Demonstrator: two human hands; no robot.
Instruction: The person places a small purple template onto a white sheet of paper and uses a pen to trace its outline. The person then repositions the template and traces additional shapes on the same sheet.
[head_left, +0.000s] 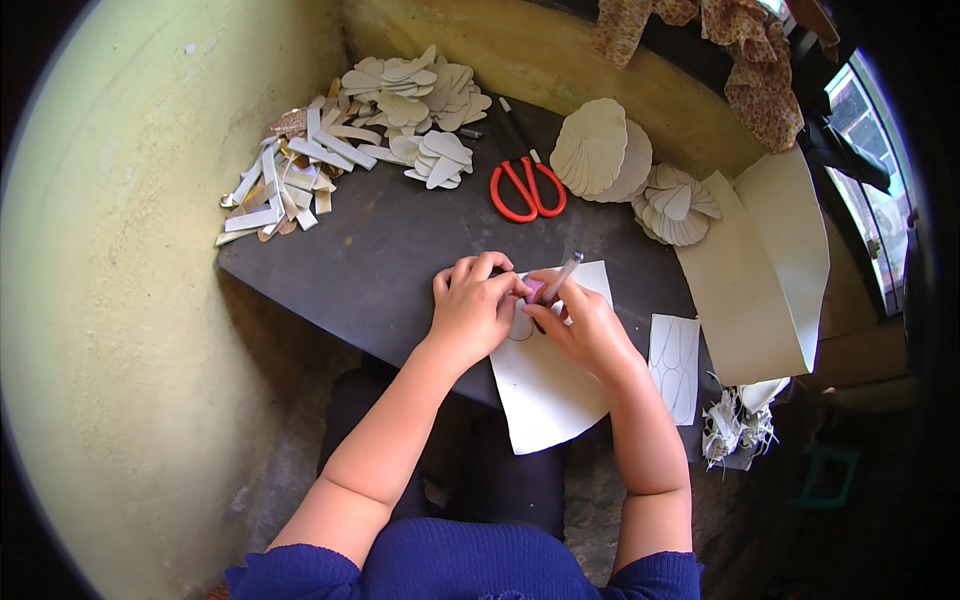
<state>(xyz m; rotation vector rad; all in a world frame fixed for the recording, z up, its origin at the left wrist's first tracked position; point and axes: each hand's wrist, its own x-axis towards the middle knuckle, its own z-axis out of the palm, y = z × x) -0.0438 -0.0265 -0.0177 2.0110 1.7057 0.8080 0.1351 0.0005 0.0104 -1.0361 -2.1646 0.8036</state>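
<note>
A white sheet (545, 400) lies on the dark tabletop in front of me, overhanging its near edge. Part of a rounded pencil-like outline (521, 327) shows on it between my hands. My left hand (470, 308) rests at the sheet's left edge, fingers bent and fingertips meeting a small purple piece (536, 290). My right hand (592, 330) is closed around a slim pen (566, 274), which leans up and right; its fingers also touch the purple piece. What exactly that piece is remains partly hidden by the fingers.
Red-handled scissors (528, 190) lie beyond my hands. White strips (285, 180) and petal-shaped cutouts (415, 85) pile up at far left. Fanned discs (590, 150) lean at the back. Right are a marked card (674, 368), a large cream sheet (745, 280) and scraps (735, 425).
</note>
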